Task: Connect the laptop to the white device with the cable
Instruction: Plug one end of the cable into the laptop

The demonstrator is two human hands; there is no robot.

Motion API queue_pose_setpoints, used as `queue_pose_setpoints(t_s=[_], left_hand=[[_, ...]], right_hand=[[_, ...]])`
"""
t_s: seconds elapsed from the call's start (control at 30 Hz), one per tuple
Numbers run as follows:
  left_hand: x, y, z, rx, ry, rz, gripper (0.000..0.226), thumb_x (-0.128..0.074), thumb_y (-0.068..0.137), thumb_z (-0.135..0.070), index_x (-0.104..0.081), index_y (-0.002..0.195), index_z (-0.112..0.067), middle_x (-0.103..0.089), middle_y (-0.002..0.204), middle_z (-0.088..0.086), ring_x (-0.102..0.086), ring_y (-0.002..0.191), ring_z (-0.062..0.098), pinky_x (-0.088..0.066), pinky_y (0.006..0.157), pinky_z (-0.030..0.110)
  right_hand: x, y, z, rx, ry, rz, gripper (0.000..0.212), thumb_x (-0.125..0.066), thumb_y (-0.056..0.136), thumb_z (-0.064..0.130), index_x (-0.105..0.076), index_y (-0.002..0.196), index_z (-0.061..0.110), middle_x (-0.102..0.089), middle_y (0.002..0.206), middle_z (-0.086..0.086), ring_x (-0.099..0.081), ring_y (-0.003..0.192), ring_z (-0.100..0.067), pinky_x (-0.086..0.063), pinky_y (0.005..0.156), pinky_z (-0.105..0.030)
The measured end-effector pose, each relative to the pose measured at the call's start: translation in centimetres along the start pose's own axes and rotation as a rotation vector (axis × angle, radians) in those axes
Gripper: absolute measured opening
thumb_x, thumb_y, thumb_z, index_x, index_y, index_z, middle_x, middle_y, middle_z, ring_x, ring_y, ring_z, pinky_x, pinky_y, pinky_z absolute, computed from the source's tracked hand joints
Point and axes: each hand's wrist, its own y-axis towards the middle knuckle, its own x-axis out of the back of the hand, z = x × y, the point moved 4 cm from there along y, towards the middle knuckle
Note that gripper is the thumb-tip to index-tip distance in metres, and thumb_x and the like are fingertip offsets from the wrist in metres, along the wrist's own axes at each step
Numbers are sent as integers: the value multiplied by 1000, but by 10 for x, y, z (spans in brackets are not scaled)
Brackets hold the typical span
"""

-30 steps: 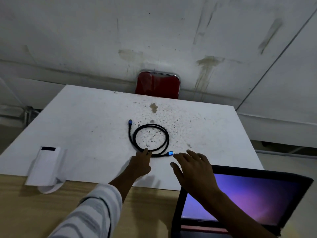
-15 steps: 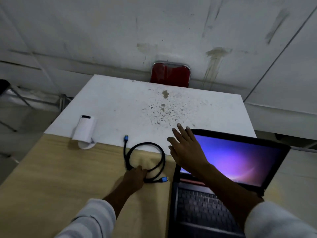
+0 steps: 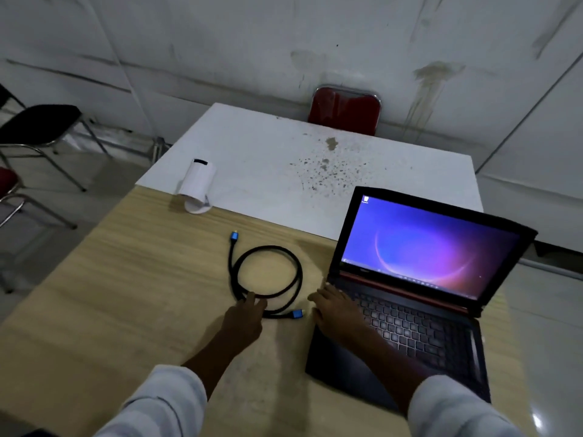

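Head view: wooden table (image 3: pixel 94 310), white board (image 3: pixel 252 159), stained wall (image 3: pixel 284 42).

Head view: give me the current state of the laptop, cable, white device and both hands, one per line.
Laptop: open, screen lit.
Cable: coiled on the wooden table, both blue plugs free.
White device: nothing plugged in, as far as visible.
Left hand: fingertips on the coil, not gripping.
Right hand: resting flat on the laptop's left edge.

Dim, soft-focus room; glowing laptop screen (image 3: pixel 422 244), wide-angle bowing at edges.
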Motion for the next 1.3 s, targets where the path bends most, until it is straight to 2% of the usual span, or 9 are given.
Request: queue_pose_setpoints(t_s=[0.27, 0.37, 0.43, 0.53, 0.63, 0.77, 1.0, 1.17, 1.3], left_hand=[[5, 17, 9, -117, 43, -145, 72, -68, 77, -6, -43, 143, -19, -42, 147, 16, -40, 134, 38, -41, 105, 50], [0, 26, 14, -211, 104, -156, 63, -82, 55, -10, -66, 115, -19, -68, 104, 8, -66, 95, 32, -53, 80, 48], [3, 28, 15, -261, 177, -181, 51, -85, 43, -16, -70, 91, -23, -66, 80, 1, -65, 71, 26, -53, 64, 42], [6, 28, 17, -337, 230, -219, 38, -80, 42, -22, -65, 77, -23, -63, 70, -1, -63, 64, 24, -51, 61, 43], [8, 26, 21, -437, 256, -228, 31, -73, 46, -35, -61, 72, -24, -60, 65, -4, -60, 60, 20, -47, 59, 38], [10, 20, 20, -592, 265, -267, 29, -51, 62, -45, -62, 75, -22, -60, 70, -1, -58, 63, 19, -45, 58, 34], [81, 21, 16, -740, -49, -451, 16, -54, 77, -26, -63, 84, -15, -61, 73, 2, -58, 64, 20, -46, 53, 32], [142, 28, 28, -545, -367, -261, 27, -40, 80, -40, -55, 73, -18, -55, 58, -4, -47, 52, 13, -34, 50, 29], [168, 37, 37, -431, -716, -120, 28, -47, 87, -26, -53, 62, -15, -46, 52, -6, -37, 47, 6, -30, 51, 27]], right_hand=[[-37, 2, 19, -45, -10, 58, 42, -41, 97, 14, -44, 139, 10, -45, 148, -14, -22, 146, -33, -16, 118, -48], [-49, 12, 26, -57, -41, 67, 45, -46, 94, 10, -45, 138, 9, -49, 143, -16, -29, 142, -35, -16, 118, -50], [-56, 16, 31, -55, -69, 66, 42, -52, 89, 8, -52, 131, 8, -59, 131, -17, -45, 131, -36, -29, 113, -51], [-65, 17, 35, -53, -93, 50, 40, -68, 74, 9, -65, 114, 12, -70, 108, -12, -62, 103, -31, -51, 89, -44], [-66, 17, 36, -73, -88, 18, 43, -76, 65, 13, -67, 107, 14, -72, 100, -8, -66, 93, -27, -57, 77, -39], [-58, 21, 36, -101, -68, 30, 49, -68, 76, 16, -58, 123, 11, -65, 119, -13, -59, 112, -32, -50, 91, -44], [-15, 32, 34, -137, 29, -117, 36, -60, 90, 23, -56, 124, 14, -63, 126, -10, -56, 118, -30, -46, 96, -44], [35, 48, 35, -137, 93, -329, 38, -61, 91, 18, -52, 127, 12, -64, 123, -11, -60, 112, -29, -53, 88, -44], [58, 53, 29, -173, 165, -399, 48, -58, 92, 21, -43, 137, 12, -63, 125, -14, -60, 112, -30, -54, 87, -43]])
